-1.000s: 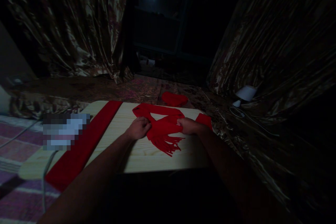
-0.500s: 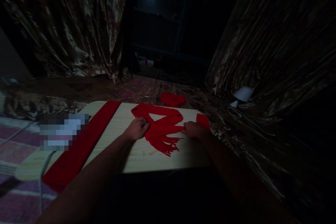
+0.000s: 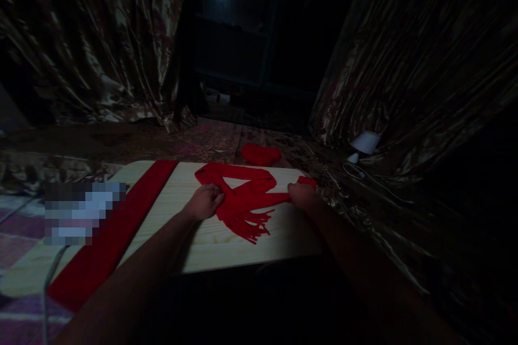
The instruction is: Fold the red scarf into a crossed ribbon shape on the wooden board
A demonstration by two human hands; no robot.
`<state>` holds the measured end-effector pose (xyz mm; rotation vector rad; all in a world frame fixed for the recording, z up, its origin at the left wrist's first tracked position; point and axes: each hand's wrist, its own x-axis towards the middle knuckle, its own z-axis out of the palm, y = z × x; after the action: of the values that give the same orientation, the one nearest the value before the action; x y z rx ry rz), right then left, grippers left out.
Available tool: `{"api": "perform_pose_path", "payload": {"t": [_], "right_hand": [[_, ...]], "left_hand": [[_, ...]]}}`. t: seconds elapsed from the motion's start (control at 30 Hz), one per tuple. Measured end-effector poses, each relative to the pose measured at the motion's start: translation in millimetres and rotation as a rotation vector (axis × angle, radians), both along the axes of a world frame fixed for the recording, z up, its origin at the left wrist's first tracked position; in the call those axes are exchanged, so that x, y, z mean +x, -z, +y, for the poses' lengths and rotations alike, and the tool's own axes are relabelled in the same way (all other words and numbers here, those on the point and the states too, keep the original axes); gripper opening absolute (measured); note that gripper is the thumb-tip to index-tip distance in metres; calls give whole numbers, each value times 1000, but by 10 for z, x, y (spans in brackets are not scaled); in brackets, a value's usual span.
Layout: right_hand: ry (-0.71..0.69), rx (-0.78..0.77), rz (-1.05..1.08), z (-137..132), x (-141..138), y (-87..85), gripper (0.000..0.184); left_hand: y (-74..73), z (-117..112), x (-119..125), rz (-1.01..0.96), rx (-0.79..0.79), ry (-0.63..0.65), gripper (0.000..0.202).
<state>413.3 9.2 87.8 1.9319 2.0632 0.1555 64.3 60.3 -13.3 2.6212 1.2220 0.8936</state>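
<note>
A red fringed scarf (image 3: 243,202) lies folded in loops on a pale wooden board (image 3: 190,248), its tassels spread towards me. My left hand (image 3: 204,202) is closed on the scarf's left edge, knuckles up. My right hand (image 3: 303,195) is closed on a narrow part of the same scarf and holds it stretched out to the right. Both hands rest low, close to the board. A flat red strip of cloth (image 3: 121,221) lies across the board's left side. Another red piece (image 3: 306,179) shows just behind my right hand, partly hidden by it.
Beyond the board's far edge sits a bunched red cloth (image 3: 261,154). A small white lamp (image 3: 366,143) with a cord stands at the right. At the left is a blurred-out object (image 3: 87,213) with a grey cable (image 3: 50,275). Patterned curtains (image 3: 133,54) hang behind.
My right hand has moved right relative to the scarf, drawing the gripped part out longer and straighter. My left hand stays on the scarf's left edge. The whole view has shifted slightly.
</note>
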Motion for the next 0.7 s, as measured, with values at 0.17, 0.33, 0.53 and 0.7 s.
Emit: {"api": "perform_pose_path", "payload": {"t": [0.17, 0.33, 0.53, 0.7], "right_hand": [[158, 194, -27, 46, 223, 89, 38], [334, 94, 13, -23, 682, 154, 31], [62, 64, 188, -106, 1044, 160, 68], [133, -155, 296, -151, 1041, -22, 36]], "left_hand": [[30, 19, -15, -2, -4, 8, 41], [62, 44, -25, 1, -6, 5, 41], [51, 57, -24, 11, 8, 20, 42], [35, 52, -20, 10, 4, 35, 42]]}}
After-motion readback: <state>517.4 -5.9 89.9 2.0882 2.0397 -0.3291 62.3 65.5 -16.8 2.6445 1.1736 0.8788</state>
